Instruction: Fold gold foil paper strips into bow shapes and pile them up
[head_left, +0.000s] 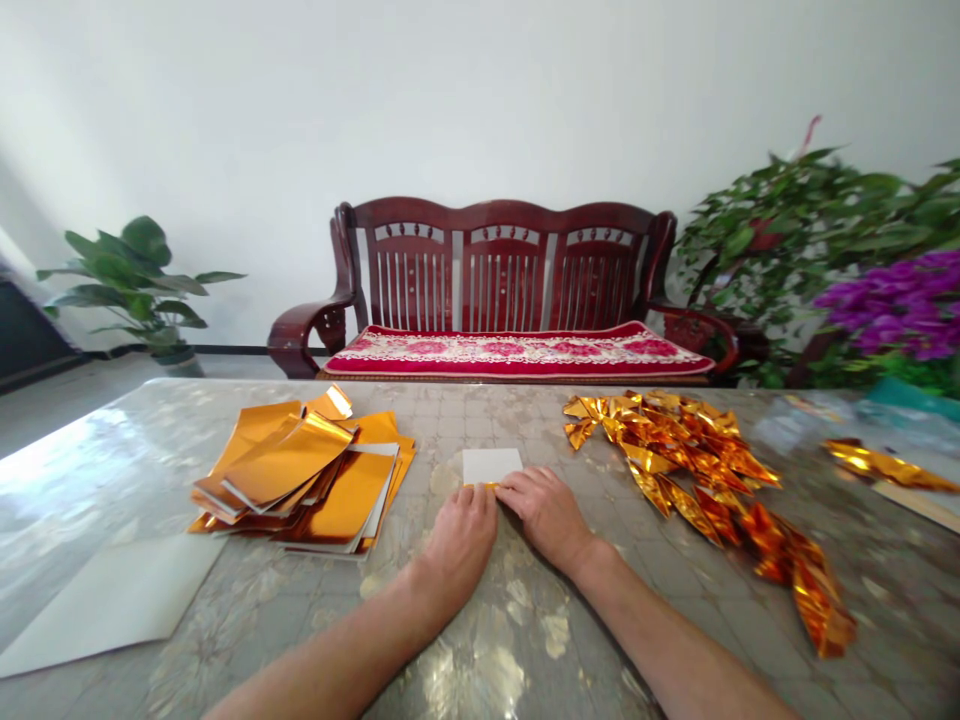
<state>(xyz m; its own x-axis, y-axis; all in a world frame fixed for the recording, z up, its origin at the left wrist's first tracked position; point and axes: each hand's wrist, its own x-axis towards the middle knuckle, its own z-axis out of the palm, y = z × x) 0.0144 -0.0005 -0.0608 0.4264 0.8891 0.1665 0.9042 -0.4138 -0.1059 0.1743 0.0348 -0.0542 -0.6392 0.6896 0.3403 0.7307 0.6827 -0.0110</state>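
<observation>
A small sheet of foil paper (492, 465) lies white side up on the table, with a narrow gold strip turned over along its near edge. My left hand (466, 525) is closed at the left of that edge, fingertips pressed on the fold. From the other side my right hand (544, 510) pinches the same edge, its fingers close to the left ones. To the left is a loose stack of gold foil sheets (300, 465). On the right is a long heap of folded gold foil pieces (675, 450).
A pale sheet (112, 600) lies at the table's left front. Clear plastic wrapping (799, 420) and another gold piece (885, 465) sit at the far right. Beyond the patterned table (420, 630) stands a dark wooden bench (502, 260), with plants on both sides.
</observation>
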